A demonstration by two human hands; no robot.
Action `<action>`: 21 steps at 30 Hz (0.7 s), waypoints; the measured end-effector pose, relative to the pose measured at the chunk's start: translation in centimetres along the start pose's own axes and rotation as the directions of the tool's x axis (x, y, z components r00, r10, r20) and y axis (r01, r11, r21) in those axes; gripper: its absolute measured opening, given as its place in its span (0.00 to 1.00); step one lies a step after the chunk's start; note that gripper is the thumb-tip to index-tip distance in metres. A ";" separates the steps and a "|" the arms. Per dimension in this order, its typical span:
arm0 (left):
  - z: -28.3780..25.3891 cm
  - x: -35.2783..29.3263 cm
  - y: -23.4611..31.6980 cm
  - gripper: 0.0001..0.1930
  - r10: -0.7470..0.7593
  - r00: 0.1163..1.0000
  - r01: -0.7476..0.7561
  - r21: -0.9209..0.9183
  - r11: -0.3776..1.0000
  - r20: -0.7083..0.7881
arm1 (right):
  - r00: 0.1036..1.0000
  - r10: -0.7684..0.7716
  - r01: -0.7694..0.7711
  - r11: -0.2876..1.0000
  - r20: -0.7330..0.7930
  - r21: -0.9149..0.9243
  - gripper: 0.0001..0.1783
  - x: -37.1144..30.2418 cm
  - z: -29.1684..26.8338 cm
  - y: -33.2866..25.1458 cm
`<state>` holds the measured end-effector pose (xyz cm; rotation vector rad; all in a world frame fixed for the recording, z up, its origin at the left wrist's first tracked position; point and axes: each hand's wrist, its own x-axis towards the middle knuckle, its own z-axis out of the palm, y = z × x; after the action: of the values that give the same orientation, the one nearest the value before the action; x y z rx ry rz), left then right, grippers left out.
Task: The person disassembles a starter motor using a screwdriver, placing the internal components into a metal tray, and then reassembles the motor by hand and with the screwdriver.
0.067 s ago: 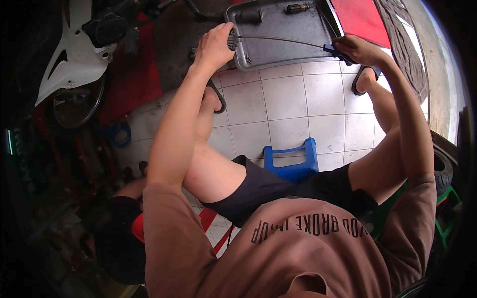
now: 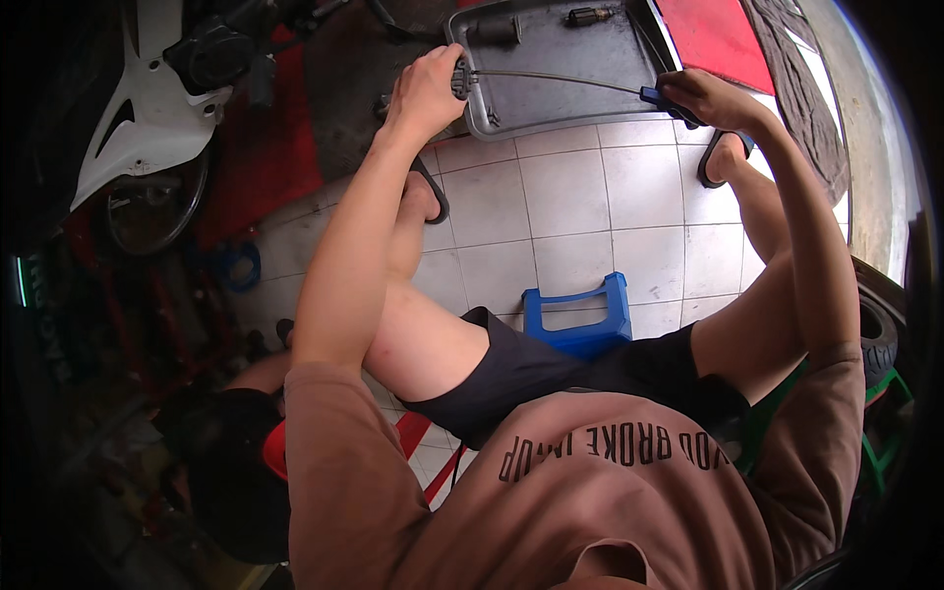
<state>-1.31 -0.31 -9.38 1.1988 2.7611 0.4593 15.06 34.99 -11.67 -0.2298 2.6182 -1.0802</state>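
Note:
My left hand (image 2: 430, 90) is closed around a small grey metal part (image 2: 459, 79), beside the left rim of a grey metal tray (image 2: 479, 120). Fingers hide most of that part. In my right hand (image 2: 710, 98), near the tray's right end, is a tool with a blue-and-black grip (image 2: 652, 95) and a long, thin metal rod (image 2: 556, 78). The rod spans the tray, and its far end reaches the metal part; whether it touches or enters it I cannot tell. In the tray lie a dark cylindrical part (image 2: 497, 31) and a smaller dark fitting (image 2: 590, 16).
A blue plastic stool (image 2: 580, 339) stands on white floor tiles between my legs. At the left is a motorcycle with a white panel (image 2: 147, 147). Red matting (image 2: 713, 44) and a dark cloth (image 2: 796, 98) lie far right. A person in a dark cap (image 2: 231, 472) is close at my left.

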 end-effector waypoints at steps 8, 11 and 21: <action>0.2 -0.3 0.0 0.19 0.011 1.000 -0.011 0.011 1.000 -0.006 | 0.995 0.092 -0.094 0.993 0.030 0.076 0.13 -0.1 -0.2 -3.2; 0.4 -0.1 -0.3 0.19 0.009 1.000 -0.009 0.005 1.000 -0.001 | 0.988 0.101 -0.101 0.995 0.119 -0.013 0.11 0.5 0.0 -1.6; -0.1 -0.4 0.2 0.20 -0.035 0.999 0.035 -0.011 0.999 0.005 | 0.984 -0.083 0.071 0.994 -0.159 -0.077 0.11 0.7 0.0 -3.6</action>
<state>-0.95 -0.51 -9.21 1.1460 2.7666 0.4670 14.53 32.31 -9.24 -0.2718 2.8168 -1.0729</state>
